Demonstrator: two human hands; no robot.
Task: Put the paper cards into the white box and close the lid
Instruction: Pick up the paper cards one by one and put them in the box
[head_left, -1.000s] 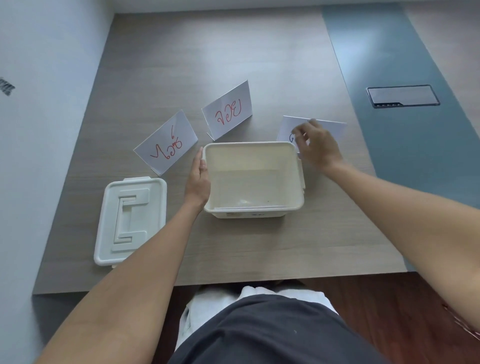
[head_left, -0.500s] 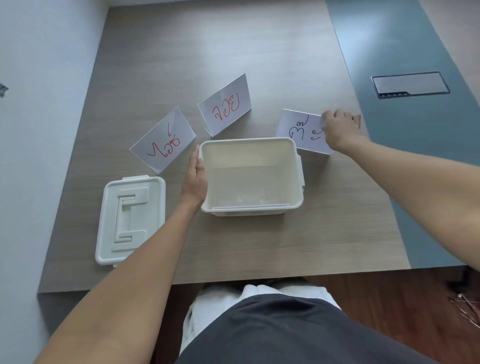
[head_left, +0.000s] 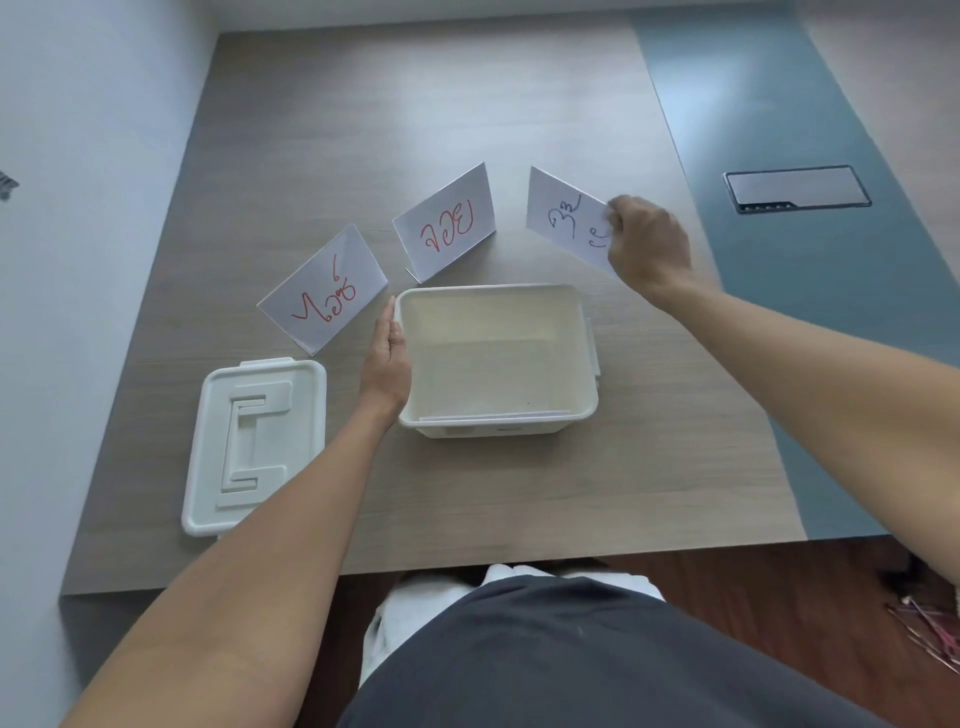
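The white box (head_left: 584, 332) stands open in the middle of the table, with one white card lying flat along its near inside wall. My left hand (head_left: 388, 358) rests flat against the box's left wall, fingers straight. My right hand (head_left: 647, 244) pinches the right edge of a paper card with dark writing (head_left: 563, 218), lifted off the table behind and right of the box. Two folded cards with red writing stand on the table: one (head_left: 324, 291) left of the box, another (head_left: 447, 226) behind it. The white lid (head_left: 254, 441) lies flat at the left.
The wooden table (head_left: 467, 104) meets a blue-grey strip (head_left: 769, 104) on the right, with a dark cable hatch (head_left: 797, 189) set in it. A pale wall runs along the left. My lap sits below the table's near edge.
My right hand gripped the dark-written card at its right edge and raised it off the table. The left hand and the box stayed put.
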